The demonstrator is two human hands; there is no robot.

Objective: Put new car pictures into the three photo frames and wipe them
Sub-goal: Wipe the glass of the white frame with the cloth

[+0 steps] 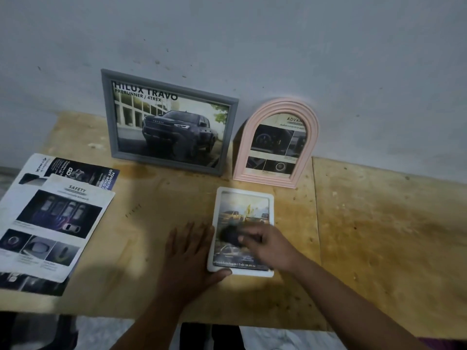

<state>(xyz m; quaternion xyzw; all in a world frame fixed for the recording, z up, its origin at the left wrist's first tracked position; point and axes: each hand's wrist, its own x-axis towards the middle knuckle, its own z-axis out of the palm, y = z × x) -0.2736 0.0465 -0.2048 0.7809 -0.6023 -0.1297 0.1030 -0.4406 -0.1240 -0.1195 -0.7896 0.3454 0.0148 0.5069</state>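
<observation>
A white photo frame (267, 198) lies flat on the wooden table, with a car picture inside. My right hand (270, 245) holds a dark cloth (230, 234) against its glass; both are blurred. Flat on the table beside the frame's left edge lies my left hand (188, 253), its thumb touching the frame's near corner. A grey frame (166, 122) with a dark pickup picture leans upright against the wall. To its right stands a pink arched frame (276, 142) holding a car-interior picture.
Loose car brochure pages (50, 218) lie stacked at the table's left edge. The wooden table (379, 223) runs on to the right past a seam. A grey wall stands right behind the upright frames.
</observation>
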